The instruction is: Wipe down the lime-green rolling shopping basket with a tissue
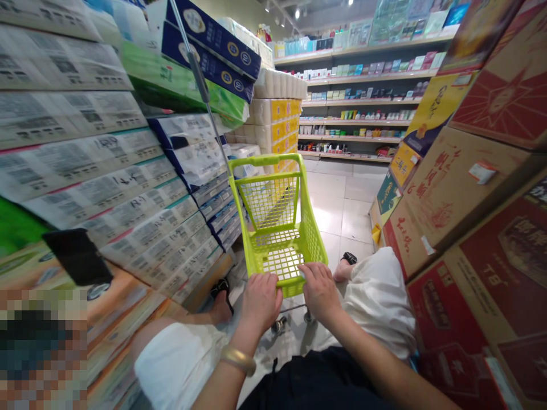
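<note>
A small lime-green plastic shopping cart [315, 233] stands right in front of me, between my knees. Its basket has grid walls, and floor tiles show through the bottom. My left hand [261, 302] is closed over the left part of the near rim, with a gold bangle [238, 360] on that wrist. Over the right part of the same rim curl the fingers of my right hand [319, 289]; its fingertips reach just inside the basket. A thin metal pole [216, 125] rises from the cart's far left corner. Small wheels [278, 326] show under the near end.
Stacked paper packs [141, 188] line the left, with a black phone [78, 256] on lower orange packs. Cartons [453, 182] rise close on the right. Yellow-and-white packs [284, 117] stand beyond the cart. A tiled aisle [329, 196] leads to shelves [354, 102] of small goods.
</note>
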Action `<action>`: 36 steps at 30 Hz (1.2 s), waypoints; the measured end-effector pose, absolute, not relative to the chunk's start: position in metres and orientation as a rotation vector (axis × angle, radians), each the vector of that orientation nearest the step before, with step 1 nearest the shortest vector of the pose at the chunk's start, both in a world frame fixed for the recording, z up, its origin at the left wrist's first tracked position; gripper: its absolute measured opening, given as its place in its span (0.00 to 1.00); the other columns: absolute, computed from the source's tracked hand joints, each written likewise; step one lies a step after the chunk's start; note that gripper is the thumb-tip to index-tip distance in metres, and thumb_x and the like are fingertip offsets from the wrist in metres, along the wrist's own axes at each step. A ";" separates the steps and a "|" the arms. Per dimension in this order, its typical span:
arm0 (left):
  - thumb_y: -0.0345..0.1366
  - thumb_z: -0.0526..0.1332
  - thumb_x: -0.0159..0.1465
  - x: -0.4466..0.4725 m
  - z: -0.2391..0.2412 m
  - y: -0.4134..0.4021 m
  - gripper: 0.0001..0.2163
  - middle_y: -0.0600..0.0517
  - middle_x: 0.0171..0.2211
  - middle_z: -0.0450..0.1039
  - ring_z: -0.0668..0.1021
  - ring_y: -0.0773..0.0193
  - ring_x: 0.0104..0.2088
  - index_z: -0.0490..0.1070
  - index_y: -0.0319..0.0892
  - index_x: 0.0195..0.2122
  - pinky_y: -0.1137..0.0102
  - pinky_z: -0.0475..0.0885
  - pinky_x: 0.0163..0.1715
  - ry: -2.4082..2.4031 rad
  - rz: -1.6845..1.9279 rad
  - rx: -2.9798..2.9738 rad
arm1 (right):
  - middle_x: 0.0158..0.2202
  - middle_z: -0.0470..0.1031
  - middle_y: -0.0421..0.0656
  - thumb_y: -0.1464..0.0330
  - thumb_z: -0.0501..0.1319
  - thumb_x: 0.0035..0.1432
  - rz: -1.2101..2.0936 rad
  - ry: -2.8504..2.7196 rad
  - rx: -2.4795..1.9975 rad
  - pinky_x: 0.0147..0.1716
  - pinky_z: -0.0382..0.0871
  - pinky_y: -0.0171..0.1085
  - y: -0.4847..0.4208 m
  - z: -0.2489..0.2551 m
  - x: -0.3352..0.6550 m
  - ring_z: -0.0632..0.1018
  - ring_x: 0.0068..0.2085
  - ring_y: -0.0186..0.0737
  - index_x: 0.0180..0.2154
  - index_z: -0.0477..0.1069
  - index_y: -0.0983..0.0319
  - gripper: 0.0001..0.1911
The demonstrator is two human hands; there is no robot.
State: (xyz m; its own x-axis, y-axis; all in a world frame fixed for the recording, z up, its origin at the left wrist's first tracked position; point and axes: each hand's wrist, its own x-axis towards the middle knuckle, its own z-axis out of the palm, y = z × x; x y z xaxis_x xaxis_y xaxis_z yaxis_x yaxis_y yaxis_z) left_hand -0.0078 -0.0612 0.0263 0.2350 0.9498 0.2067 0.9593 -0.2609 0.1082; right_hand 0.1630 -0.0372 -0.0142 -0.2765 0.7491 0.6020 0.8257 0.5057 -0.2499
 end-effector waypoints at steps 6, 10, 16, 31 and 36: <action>0.33 0.56 0.61 -0.003 0.025 -0.060 0.04 0.48 0.35 0.73 0.72 0.55 0.39 0.68 0.43 0.37 0.58 0.62 0.46 -1.861 -0.361 -2.448 | 0.42 0.73 0.48 0.79 0.55 0.53 -0.121 -2.060 -1.291 0.54 0.60 0.46 -0.041 -0.014 0.145 0.69 0.46 0.45 0.47 0.70 0.62 0.20; 0.32 0.56 0.61 -0.006 0.026 -0.061 0.04 0.49 0.35 0.73 0.72 0.56 0.39 0.67 0.43 0.37 0.60 0.62 0.45 -1.841 -0.353 -2.477 | 0.42 0.74 0.46 0.80 0.55 0.53 -0.098 -2.115 -1.226 0.53 0.61 0.44 -0.044 -0.012 0.136 0.69 0.46 0.45 0.47 0.70 0.62 0.20; 0.33 0.55 0.62 -0.010 0.025 -0.062 0.04 0.49 0.35 0.73 0.72 0.55 0.39 0.67 0.43 0.37 0.60 0.62 0.46 -1.843 -0.365 -2.473 | 0.42 0.73 0.47 0.81 0.53 0.53 -0.145 -2.062 -1.315 0.53 0.61 0.44 -0.035 -0.010 0.174 0.69 0.46 0.46 0.47 0.71 0.62 0.21; 0.32 0.56 0.60 -0.010 0.023 -0.060 0.04 0.49 0.34 0.72 0.72 0.56 0.39 0.67 0.43 0.36 0.61 0.62 0.45 -1.772 -0.402 -2.481 | 0.43 0.73 0.47 0.81 0.53 0.53 -0.155 -2.107 -1.220 0.56 0.59 0.45 -0.034 -0.014 0.169 0.70 0.47 0.44 0.48 0.70 0.62 0.21; 0.32 0.56 0.60 -0.013 0.024 -0.058 0.03 0.50 0.33 0.72 0.72 0.56 0.38 0.67 0.43 0.35 0.61 0.62 0.45 -1.753 -0.421 -2.497 | 0.43 0.73 0.47 0.81 0.52 0.54 -0.211 -2.092 -1.264 0.57 0.58 0.45 -0.029 -0.013 0.193 0.70 0.47 0.44 0.48 0.70 0.62 0.22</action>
